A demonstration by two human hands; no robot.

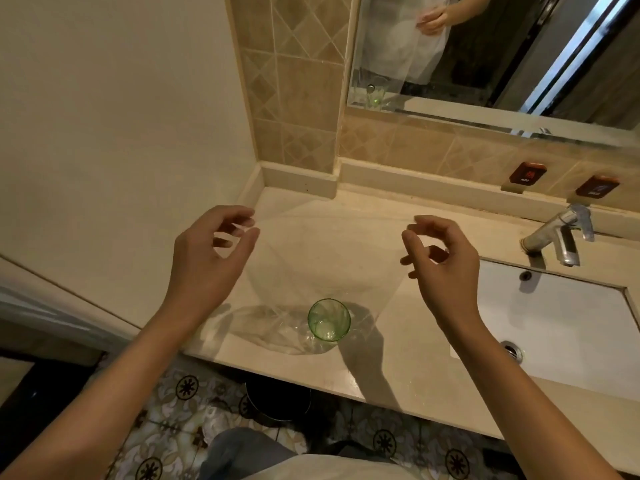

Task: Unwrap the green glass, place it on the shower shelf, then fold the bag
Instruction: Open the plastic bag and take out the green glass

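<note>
Head view, looking down at a bathroom tabletop (398, 362). Your left hand (207, 251) and right hand (440, 261) are raised well apart at mid-frame, each pinching an upper corner of a clear plastic bag (329, 258) between thumb and fingertips. Holding the two corners wide pulls the top edge taut, so the film hangs as one flat sheet. That is the likely reason for the spread, since a flat sheet is easier to fold.

The bag's lower end sags onto the tabletop and bunches there in creases. The green glass (329, 319) stands upright, mouth up, at lower centre of the frame, near the front edge of the tabletop. The crumpled bottom of the bag lies against it; whether the film merely touches the glass or partly surrounds its base cannot be told. The glass appears unwrapped, and no shower shelf is in view, so placement seems not yet done.

At right, a sink (561, 323) is set into the tabletop, with a tap (557, 237) behind it. The mirror (485, 50) at upper right reflects the raised bag and one hand.
</note>
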